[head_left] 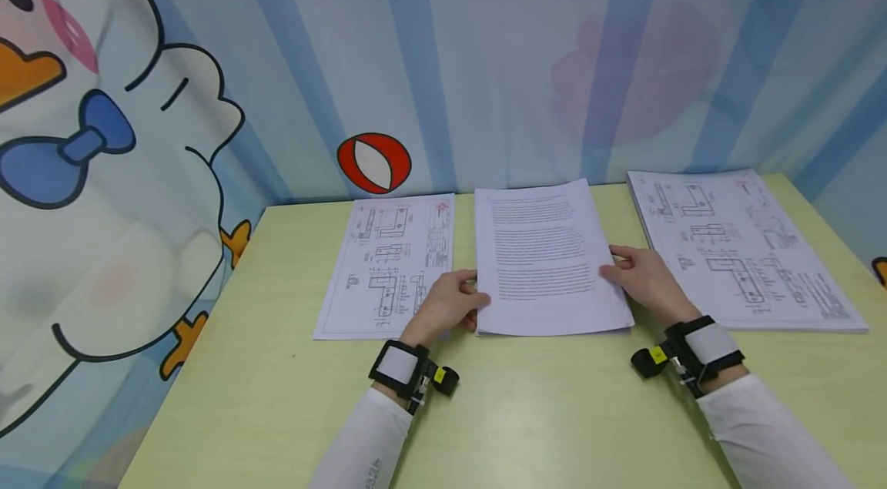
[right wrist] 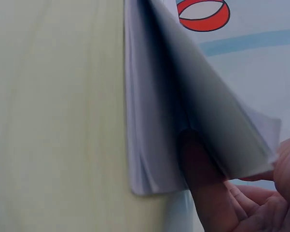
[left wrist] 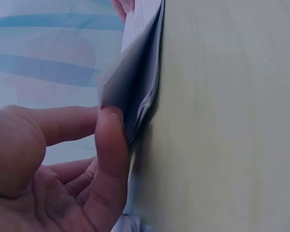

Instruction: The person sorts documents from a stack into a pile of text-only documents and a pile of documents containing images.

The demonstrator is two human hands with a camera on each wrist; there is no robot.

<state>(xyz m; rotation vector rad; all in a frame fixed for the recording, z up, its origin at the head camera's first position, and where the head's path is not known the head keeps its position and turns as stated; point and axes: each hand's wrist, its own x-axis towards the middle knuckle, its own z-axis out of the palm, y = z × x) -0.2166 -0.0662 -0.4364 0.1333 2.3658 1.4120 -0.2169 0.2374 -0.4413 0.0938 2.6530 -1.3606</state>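
In the head view a stack of printed text sheets [head_left: 537, 242] lies in the middle of the table, its upper sheets raised at both sides. My left hand [head_left: 449, 301] pinches the raised sheets at their left edge. Seen from the left wrist, a gap opens between the raised paper [left wrist: 123, 72] and the pages below. On the opposite edge my right hand [head_left: 647, 283] pinches the same upper sheets. The right wrist view has a finger [right wrist: 202, 179] under the lifted paper [right wrist: 222, 125], with the lower pages [right wrist: 152, 145] lying on the table.
Left of the stack lies paper printed with technical drawings [head_left: 384, 246], partly behind my left hand. A thicker pile of drawing sheets [head_left: 734, 242] sits at the right, close to my right hand. Behind the yellow table [head_left: 277, 396] hangs a striped cartoon curtain [head_left: 499, 65].
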